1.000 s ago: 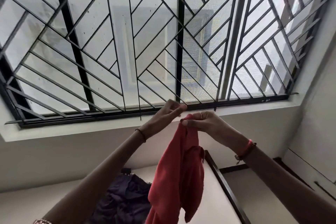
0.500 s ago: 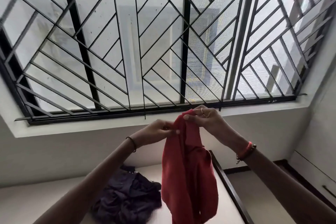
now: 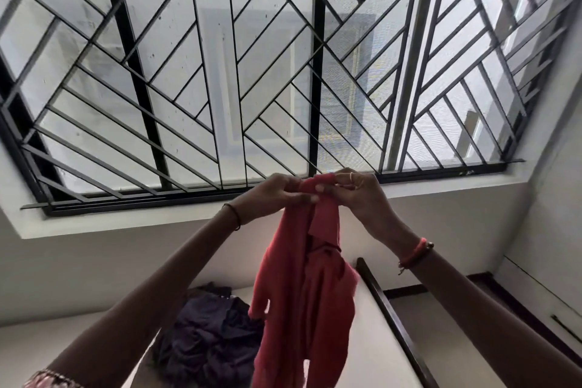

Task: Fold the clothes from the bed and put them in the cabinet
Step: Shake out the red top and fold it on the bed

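Observation:
A red garment [image 3: 310,302] hangs in the air in front of the window, bunched and twisted along its length. My right hand [image 3: 359,195] pinches its top edge. My left hand [image 3: 277,194] pinches the same top edge just to the left, so both hands meet at the cloth's upper end. Below, a crumpled dark purple garment [image 3: 208,337] lies on the pale bed [image 3: 374,356]. The cabinet is partly visible as a pale panel with a dark handle at the far right [image 3: 563,324].
A large window with a black diagonal metal grille [image 3: 220,88] fills the upper view above a white sill. The bed's dark wooden side rail [image 3: 390,318] runs down the right. Floor lies between the bed and the right wall.
My left hand has risen and closed in on my right hand at the garment's top edge. The red garment hangs a little longer and the view has tilted slightly.

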The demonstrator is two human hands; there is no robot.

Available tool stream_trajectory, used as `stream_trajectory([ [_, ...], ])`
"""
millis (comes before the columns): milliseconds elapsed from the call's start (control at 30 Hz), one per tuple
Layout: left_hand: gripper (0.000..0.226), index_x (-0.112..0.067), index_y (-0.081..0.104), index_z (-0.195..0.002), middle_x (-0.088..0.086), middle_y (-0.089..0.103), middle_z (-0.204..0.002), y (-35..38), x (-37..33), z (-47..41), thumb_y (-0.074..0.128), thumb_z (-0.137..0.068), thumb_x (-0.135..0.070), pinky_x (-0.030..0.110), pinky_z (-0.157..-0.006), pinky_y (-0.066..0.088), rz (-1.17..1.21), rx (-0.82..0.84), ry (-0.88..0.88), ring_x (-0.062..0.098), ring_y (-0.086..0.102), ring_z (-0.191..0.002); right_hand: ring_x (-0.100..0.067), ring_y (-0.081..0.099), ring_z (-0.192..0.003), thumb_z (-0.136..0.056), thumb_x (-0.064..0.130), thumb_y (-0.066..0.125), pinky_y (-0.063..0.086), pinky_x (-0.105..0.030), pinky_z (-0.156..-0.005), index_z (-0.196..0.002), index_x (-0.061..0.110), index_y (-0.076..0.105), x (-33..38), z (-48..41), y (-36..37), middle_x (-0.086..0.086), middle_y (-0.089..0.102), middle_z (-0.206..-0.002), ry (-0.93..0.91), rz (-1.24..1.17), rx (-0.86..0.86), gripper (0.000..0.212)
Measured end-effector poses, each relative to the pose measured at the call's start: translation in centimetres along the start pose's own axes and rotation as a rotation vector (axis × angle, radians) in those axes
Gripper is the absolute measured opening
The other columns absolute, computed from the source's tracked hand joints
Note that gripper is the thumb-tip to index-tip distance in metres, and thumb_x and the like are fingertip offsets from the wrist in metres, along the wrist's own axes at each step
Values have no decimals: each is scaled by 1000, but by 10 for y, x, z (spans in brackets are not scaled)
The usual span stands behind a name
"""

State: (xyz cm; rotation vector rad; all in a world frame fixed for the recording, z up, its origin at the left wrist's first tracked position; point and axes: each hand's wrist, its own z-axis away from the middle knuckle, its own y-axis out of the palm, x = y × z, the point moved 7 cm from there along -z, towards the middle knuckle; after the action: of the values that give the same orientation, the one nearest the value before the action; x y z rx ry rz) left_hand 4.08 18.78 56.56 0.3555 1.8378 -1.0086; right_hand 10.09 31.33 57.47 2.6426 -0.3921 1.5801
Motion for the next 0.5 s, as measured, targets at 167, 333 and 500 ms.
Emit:
stream_trajectory([
  [167,22,12,68,-92,-10,60,-74,-12,-9,-1,71,-82,-8,18,-72,41,-87,7,35,0,48,-73,-12,60,-95,-78,33,73,48,-34,-88,-99,22,74,-16,8,1,1,66,-98,-11,-52,109,24],
  [333,20,9,66,-79,-2,50,-66,-23,-12,8,73,-79,-10,22,-63,37,-89,-20,82,5,44,-67,-13,57,-113,-67,72,65,41,-36,-99,-86,23,75,-90,40,0,3,67,-117,230,-203,293,54],
  [500,33,12,64,-84,9,53,-78,-34,-11,10,77,-74,-16,35,-72,40,24,-45,61,18,47,-78,-10,62,-102,-70,66,67,48,-27,-90,-96,17,74,-147,84,7,3,70,-107,474,-135,549,56],
])
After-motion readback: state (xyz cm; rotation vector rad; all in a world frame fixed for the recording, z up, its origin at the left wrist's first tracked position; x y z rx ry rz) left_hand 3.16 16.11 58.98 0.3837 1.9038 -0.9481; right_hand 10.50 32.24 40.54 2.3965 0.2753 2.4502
